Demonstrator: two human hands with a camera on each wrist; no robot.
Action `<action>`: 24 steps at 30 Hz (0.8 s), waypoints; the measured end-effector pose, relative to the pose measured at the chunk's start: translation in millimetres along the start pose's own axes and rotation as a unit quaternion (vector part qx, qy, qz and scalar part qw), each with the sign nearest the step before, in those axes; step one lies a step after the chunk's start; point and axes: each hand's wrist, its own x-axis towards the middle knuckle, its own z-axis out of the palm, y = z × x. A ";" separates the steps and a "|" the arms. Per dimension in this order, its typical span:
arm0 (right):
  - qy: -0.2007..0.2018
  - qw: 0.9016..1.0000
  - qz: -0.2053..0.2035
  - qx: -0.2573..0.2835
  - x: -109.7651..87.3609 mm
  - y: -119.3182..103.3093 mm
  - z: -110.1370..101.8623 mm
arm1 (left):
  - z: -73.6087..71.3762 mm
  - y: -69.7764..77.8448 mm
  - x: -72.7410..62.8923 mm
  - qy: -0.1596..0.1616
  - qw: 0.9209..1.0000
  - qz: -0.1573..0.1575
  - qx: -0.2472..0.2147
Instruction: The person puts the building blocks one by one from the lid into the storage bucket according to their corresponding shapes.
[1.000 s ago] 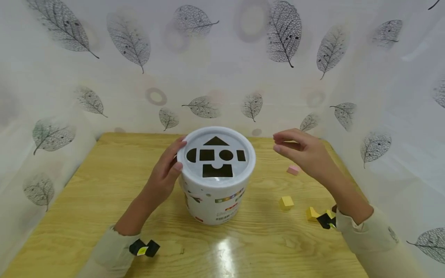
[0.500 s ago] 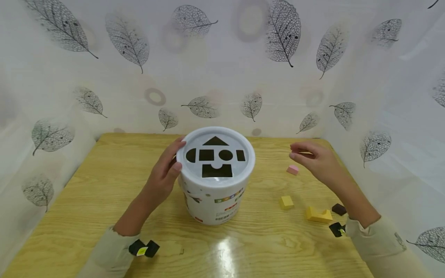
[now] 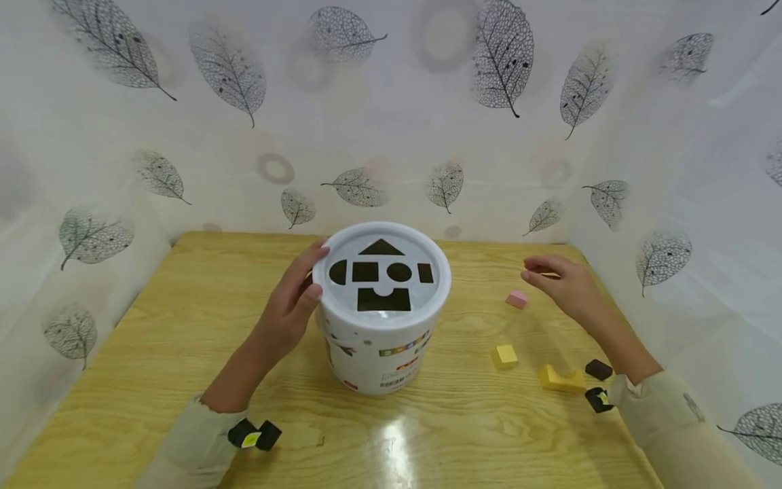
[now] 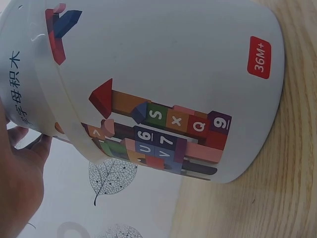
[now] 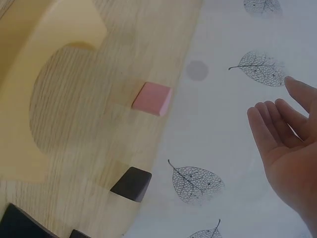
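Observation:
A white bucket [image 3: 375, 360] with printed pictures stands upright on the table. Its translucent lid [image 3: 418, 295] has several dark cut-out shapes. My left hand [image 3: 287, 305] holds the rim on the left side, with fingers and thumb at the lid's edge. To the right, my right hand [image 3: 562, 282] hovers over the table with relaxed, bent fingers and nothing in them. The pink block [image 3: 516, 299] lies nearest to it. In the right wrist view a dark block [image 5: 132, 184] lies near the pink one; the head view does not show it there.
Closer to me on the right lie a yellow cube-like block [image 3: 504, 356], a yellow block with a curved notch [image 3: 561, 379] and a dark brown block [image 3: 599, 369]. A leaf-patterned white curtain [image 3: 391, 136] encloses the back and sides of the wooden table [image 3: 201, 299].
My right hand has moved rightward, away from the bucket, uncovering the notched yellow block and the dark brown block. My left hand and the bucket stay in place.

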 end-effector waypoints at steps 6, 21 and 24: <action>-0.021 0.999 0.021 -0.011 7.6 16.2 2.7 | 0.0 -1.5 0.5 -0.001 1.000 0.001 0.002; -0.065 0.996 0.024 -0.054 24.0 52.0 20.7 | -0.2 -2.2 1.0 0.000 1.000 0.008 -0.001; -0.083 0.994 0.035 -0.058 24.8 55.9 24.8 | 0.0 -1.8 0.8 0.000 1.000 0.007 -0.001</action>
